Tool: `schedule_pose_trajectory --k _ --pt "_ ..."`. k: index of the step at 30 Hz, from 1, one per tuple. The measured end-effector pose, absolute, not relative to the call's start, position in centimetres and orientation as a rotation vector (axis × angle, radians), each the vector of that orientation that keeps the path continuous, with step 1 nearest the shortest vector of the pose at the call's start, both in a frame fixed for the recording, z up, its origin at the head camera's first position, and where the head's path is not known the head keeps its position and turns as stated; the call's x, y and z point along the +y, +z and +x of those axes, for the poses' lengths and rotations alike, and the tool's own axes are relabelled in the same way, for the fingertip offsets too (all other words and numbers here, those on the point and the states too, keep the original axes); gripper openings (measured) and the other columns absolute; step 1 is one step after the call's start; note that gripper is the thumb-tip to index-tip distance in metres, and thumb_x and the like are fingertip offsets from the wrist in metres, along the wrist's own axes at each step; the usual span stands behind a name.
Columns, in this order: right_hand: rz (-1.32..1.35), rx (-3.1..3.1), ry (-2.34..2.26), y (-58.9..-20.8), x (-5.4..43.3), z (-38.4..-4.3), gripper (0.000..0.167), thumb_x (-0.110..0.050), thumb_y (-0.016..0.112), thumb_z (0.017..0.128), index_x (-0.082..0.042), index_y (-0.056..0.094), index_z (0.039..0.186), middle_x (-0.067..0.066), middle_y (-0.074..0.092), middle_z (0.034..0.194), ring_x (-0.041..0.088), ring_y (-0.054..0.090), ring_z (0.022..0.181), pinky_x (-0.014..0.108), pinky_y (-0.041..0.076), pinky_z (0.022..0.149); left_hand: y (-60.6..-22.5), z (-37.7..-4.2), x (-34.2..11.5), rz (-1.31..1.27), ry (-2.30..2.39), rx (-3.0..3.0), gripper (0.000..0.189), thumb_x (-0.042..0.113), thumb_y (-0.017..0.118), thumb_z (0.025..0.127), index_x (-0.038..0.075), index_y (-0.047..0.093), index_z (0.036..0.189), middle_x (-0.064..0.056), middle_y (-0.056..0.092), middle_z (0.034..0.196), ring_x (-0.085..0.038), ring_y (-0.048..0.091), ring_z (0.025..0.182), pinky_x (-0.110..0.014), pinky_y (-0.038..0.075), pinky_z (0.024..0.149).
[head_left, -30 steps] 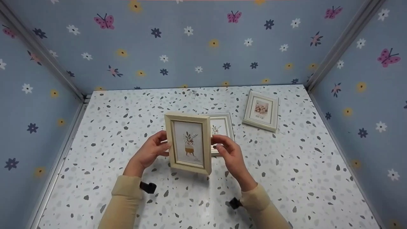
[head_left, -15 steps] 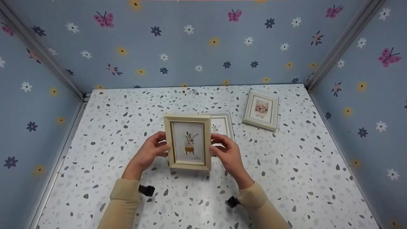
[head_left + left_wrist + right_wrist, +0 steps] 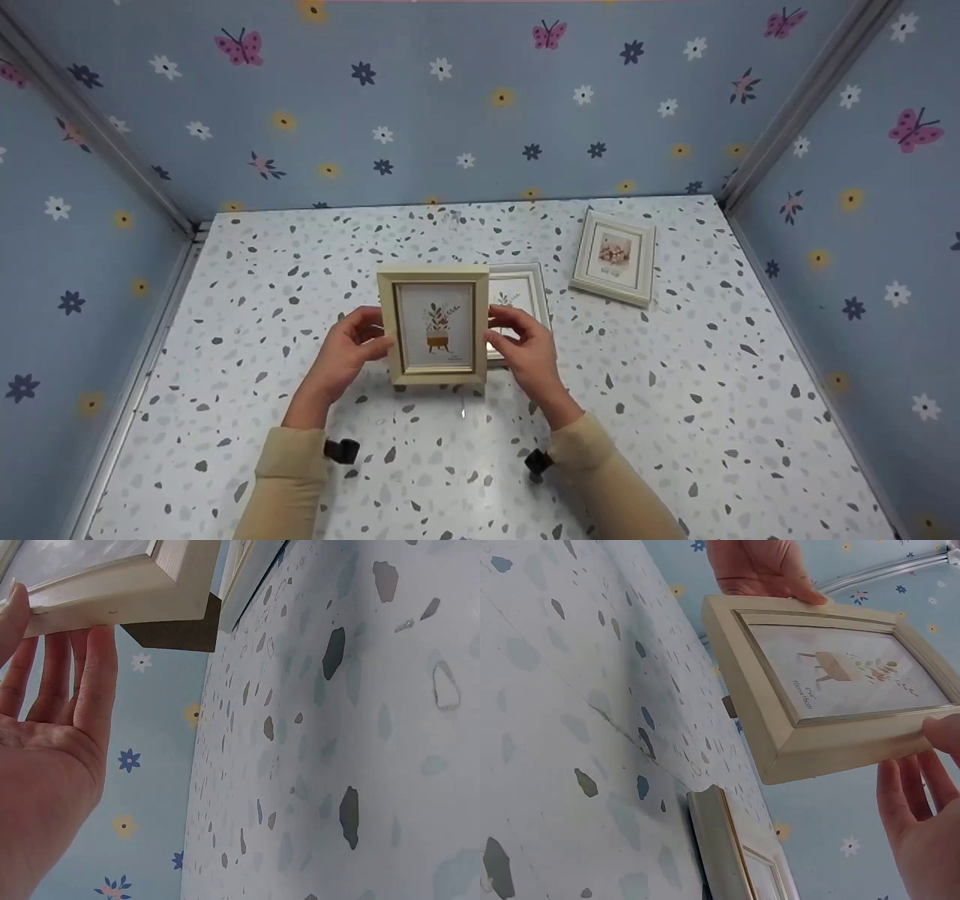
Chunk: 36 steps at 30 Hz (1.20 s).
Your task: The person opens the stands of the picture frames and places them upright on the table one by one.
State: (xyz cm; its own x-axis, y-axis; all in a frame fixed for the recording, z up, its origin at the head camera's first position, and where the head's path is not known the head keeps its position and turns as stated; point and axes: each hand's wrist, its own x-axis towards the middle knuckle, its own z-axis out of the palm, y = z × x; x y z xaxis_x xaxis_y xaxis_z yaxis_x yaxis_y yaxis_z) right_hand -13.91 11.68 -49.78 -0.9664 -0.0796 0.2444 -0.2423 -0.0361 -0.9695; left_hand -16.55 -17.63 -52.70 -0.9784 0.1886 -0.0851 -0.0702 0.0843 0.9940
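A cream picture frame [image 3: 436,379] with a potted-plant print is held upright, facing me, between both hands. My left hand [image 3: 339,361] pinches its left side, thumb at the front edge and fingers behind. On the opposite side my right hand [image 3: 529,358] pinches it the same way. A brown flap [image 3: 176,631] shows at the back of the frame in the left wrist view. The lower edge appears raised off the tabletop in the right wrist view. Behind it lies a second, whitish frame [image 3: 534,289] with a similar plant print, its left part hidden.
Another whitish frame [image 3: 615,256] with a pink flower picture lies flat and slightly turned at the back right. The speckled white table [image 3: 675,420] is bounded by blue patterned walls [image 3: 465,97] at the back and both sides.
The held frame has straightened from a slight tilt and moved up and a little left. My right thumb, apart from the frame a second ago, now meets its edge.
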Motion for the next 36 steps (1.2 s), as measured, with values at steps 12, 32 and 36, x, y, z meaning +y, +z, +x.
schedule_pose_trajectory --k 12,32,36 --pt "0.374 -2.109 2.18 -50.2 10.2 -16.2 0.035 0.007 0.069 0.089 0.007 0.063 0.124 0.016 0.066 0.116 0.027 0.063 0.107 0.037 0.055 0.089 -52.7 -16.6 -18.7 0.096 2.042 2.252 0.044 0.013 0.077 0.089 0.002 0.057 0.127 -0.013 0.061 0.119 -0.026 0.058 0.107 -0.034 0.057 0.084" --pt "0.301 -2.189 2.121 -55.1 7.5 -20.3 0.04 0.005 0.07 0.088 0.0 0.064 0.127 0.016 0.067 0.119 0.029 0.063 0.111 0.044 0.051 0.095 -54.3 -17.0 -19.6 -0.09 1.948 2.413 0.045 0.018 0.075 0.091 0.006 0.056 0.13 -0.012 0.057 0.125 -0.025 0.055 0.114 -0.027 0.054 0.085" --pt "0.243 -2.228 2.105 -55.4 7.2 -20.3 0.04 0.002 0.072 0.087 -0.005 0.066 0.126 0.01 0.068 0.118 0.024 0.064 0.109 0.04 0.051 0.096 -54.5 -17.0 -19.7 -0.131 1.924 2.411 0.044 0.012 0.072 0.093 0.004 0.054 0.133 -0.014 0.055 0.127 -0.026 0.054 0.116 -0.026 0.053 0.086"
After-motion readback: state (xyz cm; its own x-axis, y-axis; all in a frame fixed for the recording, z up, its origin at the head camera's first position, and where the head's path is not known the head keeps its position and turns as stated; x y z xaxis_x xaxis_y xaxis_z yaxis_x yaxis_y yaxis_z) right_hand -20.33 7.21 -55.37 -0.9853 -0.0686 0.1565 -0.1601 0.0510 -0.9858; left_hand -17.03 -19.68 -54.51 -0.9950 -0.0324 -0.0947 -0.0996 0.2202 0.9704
